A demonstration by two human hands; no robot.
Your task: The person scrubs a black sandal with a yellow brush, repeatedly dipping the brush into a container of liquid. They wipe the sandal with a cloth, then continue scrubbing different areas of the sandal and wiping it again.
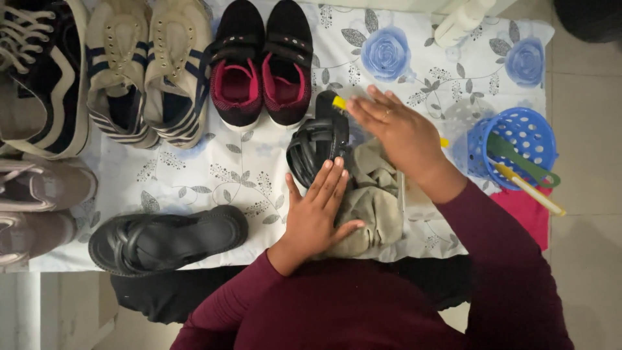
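My left hand (319, 210) lies flat, fingers together, on a black strappy sandal (319, 139) and a crumpled olive cloth (372, 201). The sandal stands on its edge in the middle of the floral sheet (227, 172). My right hand (395, 129) hovers over the sandal's far end, gripping a small brush whose yellow tip (339, 102) pokes out at the fingertips and whose other end shows by the wrist. The matching black sandal (165, 240) lies flat at the near left.
Along the far edge stand black-and-pink shoes (264, 61), beige striped sneakers (146, 71) and a black-and-white sneaker (45, 78). Grey-brown shoes (39, 188) sit at the left. A blue perforated basket (518, 146) with brushes stands right, above a pink cloth (528, 214). A white bottle (461, 21) lies far right.
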